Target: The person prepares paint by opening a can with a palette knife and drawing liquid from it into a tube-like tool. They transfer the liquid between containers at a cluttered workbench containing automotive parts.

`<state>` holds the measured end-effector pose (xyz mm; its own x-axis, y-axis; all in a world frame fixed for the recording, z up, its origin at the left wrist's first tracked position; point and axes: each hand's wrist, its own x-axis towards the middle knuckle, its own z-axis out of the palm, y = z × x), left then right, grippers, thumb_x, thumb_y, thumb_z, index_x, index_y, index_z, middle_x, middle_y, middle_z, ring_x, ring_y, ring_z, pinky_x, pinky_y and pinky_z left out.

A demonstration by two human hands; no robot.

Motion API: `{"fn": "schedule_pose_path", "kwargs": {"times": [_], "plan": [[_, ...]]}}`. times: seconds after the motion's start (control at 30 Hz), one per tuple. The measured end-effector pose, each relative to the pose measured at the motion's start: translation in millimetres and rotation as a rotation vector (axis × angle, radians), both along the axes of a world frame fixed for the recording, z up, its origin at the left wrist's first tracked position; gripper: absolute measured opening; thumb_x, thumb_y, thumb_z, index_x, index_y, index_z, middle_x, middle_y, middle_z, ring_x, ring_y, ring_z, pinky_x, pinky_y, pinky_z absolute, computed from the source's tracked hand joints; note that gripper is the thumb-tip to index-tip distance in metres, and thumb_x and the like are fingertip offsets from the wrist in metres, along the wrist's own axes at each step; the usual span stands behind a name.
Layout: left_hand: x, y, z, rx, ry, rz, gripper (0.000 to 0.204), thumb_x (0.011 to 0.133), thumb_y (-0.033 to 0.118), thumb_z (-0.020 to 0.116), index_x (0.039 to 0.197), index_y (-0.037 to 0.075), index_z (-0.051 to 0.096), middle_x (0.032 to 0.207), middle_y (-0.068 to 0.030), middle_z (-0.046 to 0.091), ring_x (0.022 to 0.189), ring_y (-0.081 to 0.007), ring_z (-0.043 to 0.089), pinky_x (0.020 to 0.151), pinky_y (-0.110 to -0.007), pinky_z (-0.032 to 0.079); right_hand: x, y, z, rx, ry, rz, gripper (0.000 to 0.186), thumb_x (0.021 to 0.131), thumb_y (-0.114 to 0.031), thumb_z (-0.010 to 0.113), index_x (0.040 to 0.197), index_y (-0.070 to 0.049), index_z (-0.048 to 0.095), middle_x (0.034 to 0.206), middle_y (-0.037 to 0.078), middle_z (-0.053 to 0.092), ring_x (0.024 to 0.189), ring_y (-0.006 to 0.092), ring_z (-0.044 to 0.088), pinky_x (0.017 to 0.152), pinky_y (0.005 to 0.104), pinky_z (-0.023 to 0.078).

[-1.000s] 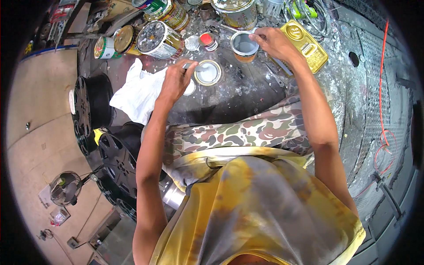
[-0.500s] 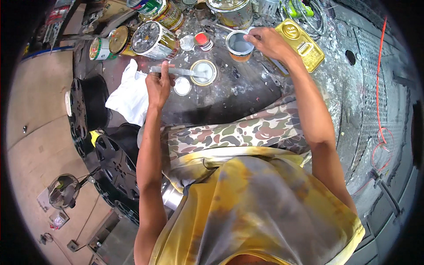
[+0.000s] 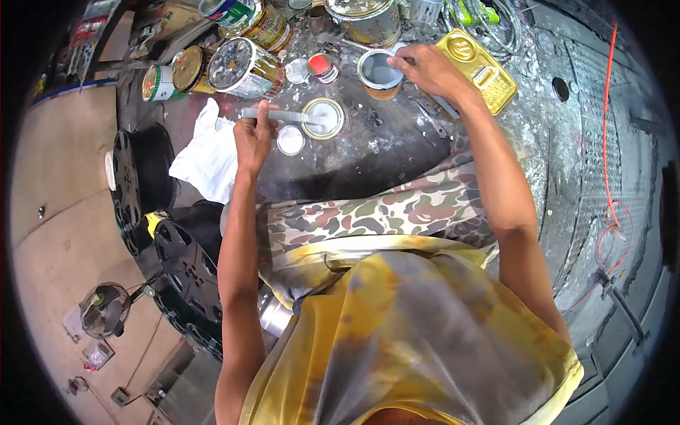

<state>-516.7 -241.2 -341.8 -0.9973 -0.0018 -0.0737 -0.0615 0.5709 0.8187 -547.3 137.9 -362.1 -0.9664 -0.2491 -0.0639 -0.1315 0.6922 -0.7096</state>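
My left hand (image 3: 253, 138) is closed on a flat grey stir stick (image 3: 280, 115). The stick's far end dips into a small open can of whitish paint (image 3: 324, 106). Beside that can lies a round white lid (image 3: 290, 141). Farther right, my right hand (image 3: 430, 71) has its fingers closed at the right rim of an open can of grey paint (image 3: 381, 79), thumb over the edge. Part of its grip is hidden. A gold rectangular tin (image 3: 491, 83) lies just right of this hand. A small jar with a red top (image 3: 322, 68) stands between the two cans, farther back.
Paint-streaked cans (image 3: 246, 69) crowd the back of the stained bench (image 3: 354, 166). A white cloth (image 3: 207, 159) lies left of my left hand. Black wheel rims (image 3: 185, 258) stand at the left, with a fan (image 3: 105, 309) beyond. An orange cord (image 3: 607, 127) hangs at the right.
The view has shifted slightly, so the bench items sit a little farther left. Both hands keep their grips, with the stick still in the whitish paint.
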Motion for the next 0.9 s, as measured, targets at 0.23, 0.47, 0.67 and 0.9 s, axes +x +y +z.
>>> {"fn": "schedule_pose_path", "kwargs": {"times": [0.23,0.47,0.67,0.9], "plan": [[16,6,-21,-0.239,-0.001,-0.065,0.042,0.106,0.036,0.054,0.096,0.0,0.074,0.059,-0.0051,0.061,0.051,-0.0098,0.055,0.048,-0.031,0.043,2,-4,1,-0.047,0.066,0.006,0.044,0.1,-0.04,0.059,0.104,0.002,0.071,0.092,0.022,0.072,0.086,0.0381,0.069,0.079,0.0451,0.053],[19,16,10,-0.024,0.001,0.036,0.04,0.107,0.035,0.052,0.098,0.001,0.072,0.06,-0.0043,0.061,0.053,-0.0097,0.057,0.051,-0.029,0.045,3,4,-1,-0.03,0.085,0.016,0.043,0.1,-0.04,0.059,0.104,0.002,0.071,0.088,0.023,0.071,0.084,0.0391,0.068,0.078,0.046,0.052],[38,24,2,-0.149,-0.007,0.054,0.043,0.108,0.031,0.048,0.094,-0.005,0.069,0.061,-0.008,0.064,0.052,-0.0149,0.064,0.049,-0.03,0.051,1,2,-4,-0.023,0.054,0.017,0.037,0.099,-0.036,0.06,0.103,-0.001,0.072,0.086,0.023,0.07,0.083,0.0411,0.068,0.078,0.0492,0.051],[64,40,-11,0.269,-0.071,0.208,0.034,0.11,0.024,0.039,0.102,-0.008,0.051,0.072,-0.0204,0.067,0.056,-0.0269,0.071,0.05,-0.033,0.059,-2,3,-10,-0.013,0.054,0.027,0.041,0.1,-0.039,0.059,0.105,0.0,0.071,0.092,0.024,0.071,0.087,0.0406,0.068,0.08,0.0474,0.052]]}}
